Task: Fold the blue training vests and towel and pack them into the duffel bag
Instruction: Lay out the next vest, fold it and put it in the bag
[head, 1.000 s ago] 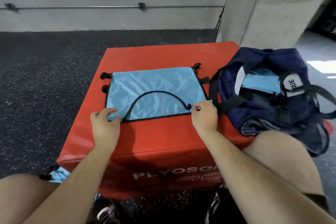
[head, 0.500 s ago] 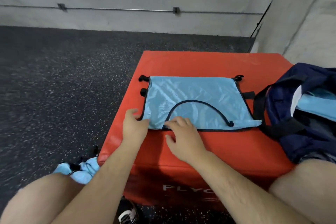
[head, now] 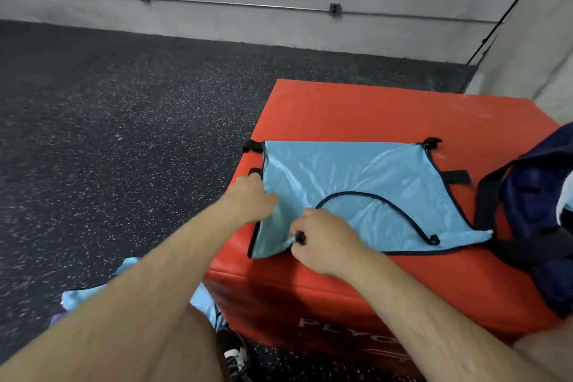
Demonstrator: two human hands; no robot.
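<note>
While both hands (head: 249, 197) (head: 322, 240) pinch the vest (head: 356, 174), the duffel bag (head: 533, 195) seemingly holds pale cloth.

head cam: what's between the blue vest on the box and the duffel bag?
Head view: a narrow strip of bare red plyo box, crossed by a black side strap off the blue vest.

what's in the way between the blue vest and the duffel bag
Nothing visible. The blue vest lies flat on the red box, its right corner beside the black strap of the duffel bag. The left hand and right hand grip its near left corner.
</note>
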